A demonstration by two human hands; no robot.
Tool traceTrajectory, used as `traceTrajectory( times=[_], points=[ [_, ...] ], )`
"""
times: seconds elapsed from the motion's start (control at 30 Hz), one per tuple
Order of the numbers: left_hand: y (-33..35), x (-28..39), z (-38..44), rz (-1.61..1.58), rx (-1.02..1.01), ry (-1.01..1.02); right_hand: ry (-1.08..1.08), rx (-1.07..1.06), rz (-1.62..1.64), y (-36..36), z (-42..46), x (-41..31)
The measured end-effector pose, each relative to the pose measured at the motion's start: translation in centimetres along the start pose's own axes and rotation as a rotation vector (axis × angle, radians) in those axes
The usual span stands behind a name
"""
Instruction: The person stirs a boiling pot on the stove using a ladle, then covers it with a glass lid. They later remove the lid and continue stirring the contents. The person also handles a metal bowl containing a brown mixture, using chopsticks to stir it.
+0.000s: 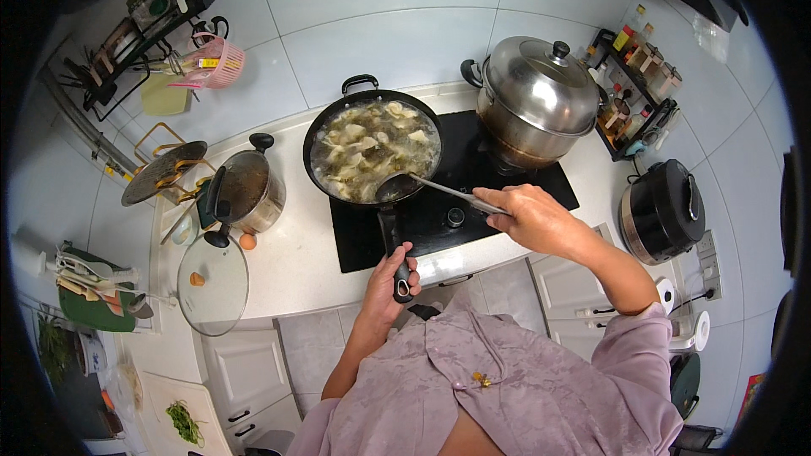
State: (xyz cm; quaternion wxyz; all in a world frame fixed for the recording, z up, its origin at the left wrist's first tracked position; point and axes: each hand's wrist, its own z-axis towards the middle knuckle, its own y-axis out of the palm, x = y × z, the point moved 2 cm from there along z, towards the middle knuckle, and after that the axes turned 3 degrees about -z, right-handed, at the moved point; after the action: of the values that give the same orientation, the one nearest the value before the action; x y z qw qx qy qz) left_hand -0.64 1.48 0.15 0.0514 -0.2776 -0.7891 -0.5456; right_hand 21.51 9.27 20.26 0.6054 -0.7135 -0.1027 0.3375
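Note:
My left hand [388,275] is closed around the black handle [396,253] of a wok [308,161] that stands on the black cooktop [355,240]. Dumplings and bits of green [374,145] float in cloudy, bubbling liquid inside it. In my right hand [532,218] is the grey handle of a ladle [398,187]; its dark bowl dips into the liquid at the wok's near right edge. The ladle's shaft crosses the wok's rim.
A lidded steel steamer pot [538,101] stands right of the wok. Left are a steel pot [247,193], an egg [248,241] and a glass lid [213,285]. A rice cooker [662,212] and a spice rack [633,95] are at the right. Chopped greens lie on a board [161,386] lower left.

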Motion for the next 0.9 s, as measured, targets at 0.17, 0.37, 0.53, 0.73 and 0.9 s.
traceTrajectory(
  times=[0.17,0.37,0.53,0.73,0.9],
  points=[
    [0.0,0.1,-0.1,0.0,-0.018,-0.026,0.009,0.052,-0.115,3.4,0.9,0.1],
    [-0.1,0.2,-0.2,0.033,-0.043,-0.038,0.072,0.09,-0.212,7.8,1.5,0.1],
    [-0.3,-0.2,0.0,0.012,-0.077,-0.035,0.113,0.129,-0.084,10.2,1.9,0.5],
    [-0.8,-0.6,0.0,0.01,-0.089,0.034,0.015,0.104,0.088,12.1,3.4,2.4],
    [-0.8,-3.0,-1.9,-0.062,0.045,0.119,-0.074,0.057,0.21,12.0,4.6,4.7]
  ],
)
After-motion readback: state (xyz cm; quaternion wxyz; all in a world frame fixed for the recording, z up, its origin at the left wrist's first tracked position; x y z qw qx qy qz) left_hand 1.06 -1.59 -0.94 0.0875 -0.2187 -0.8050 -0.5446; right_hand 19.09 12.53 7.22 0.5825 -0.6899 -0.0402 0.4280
